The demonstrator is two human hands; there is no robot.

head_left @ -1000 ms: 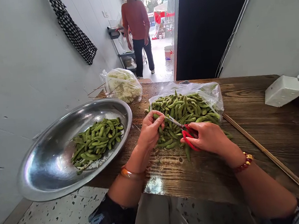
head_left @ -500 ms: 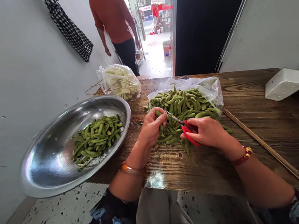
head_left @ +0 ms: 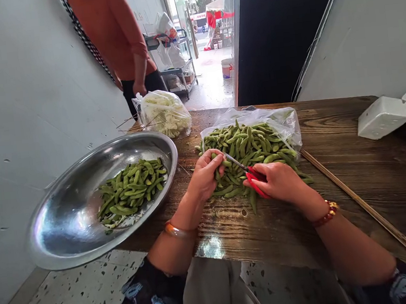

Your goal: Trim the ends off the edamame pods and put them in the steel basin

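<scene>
Pinched in the fingers of my left hand (head_left: 205, 175) is a green edamame pod (head_left: 227, 163), partly hidden by the fingers. My right hand (head_left: 278, 180) is closed round the red handles of a pair of scissors (head_left: 255, 181). The scissor blades point left and reach the pod at my left fingertips. Behind both hands, a heap of edamame pods (head_left: 249, 142) spills from a clear plastic bag (head_left: 290, 121) onto the wooden table (head_left: 230, 238). To the left, a large metal basin (head_left: 69, 229) holds a smaller pile of pods (head_left: 134, 188).
A bag of cauliflower (head_left: 166, 114) sits behind the basin. Thin wooden sticks (head_left: 360, 200) lie at the right, with a white tissue pack (head_left: 382, 116) beyond them. A person in an orange top (head_left: 111, 36) stands beyond the table, near a cart (head_left: 178, 70) by the doorway.
The person in orange has come nearer and to the left, uncovering the cart. My hands stay almost in place, with the pod and scissors still held.
</scene>
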